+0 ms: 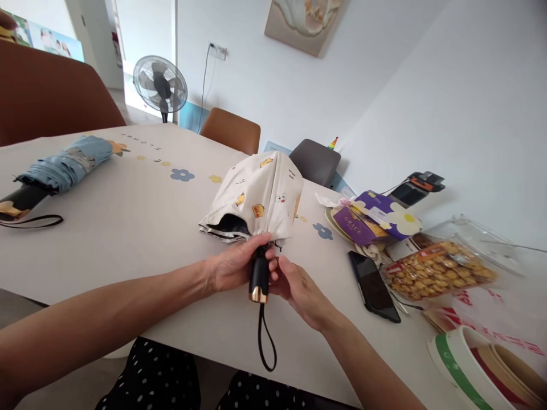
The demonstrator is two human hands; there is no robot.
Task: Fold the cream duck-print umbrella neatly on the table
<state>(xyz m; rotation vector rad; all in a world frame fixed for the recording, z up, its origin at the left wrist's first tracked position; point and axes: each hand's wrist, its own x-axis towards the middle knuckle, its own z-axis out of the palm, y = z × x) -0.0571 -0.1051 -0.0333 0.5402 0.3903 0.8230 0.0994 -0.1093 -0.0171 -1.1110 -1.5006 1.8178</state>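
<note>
A white folding umbrella with yellow cartoon prints lies partly gathered on the table, its loose canopy pointing away from me. My left hand is closed round its black handle, thumb on top near the canopy's edge. Close against the handle's right side is my right hand, its fingers curled in to the handle and partly hidden. A black wrist strap hangs from the gold-coloured handle end towards me. Dark lining shows in the opening at the canopy's left.
A blue folded umbrella lies on the table's left. To the right are a phone, a purple box, a clear snack tub and tape rolls. Chairs and a fan stand beyond.
</note>
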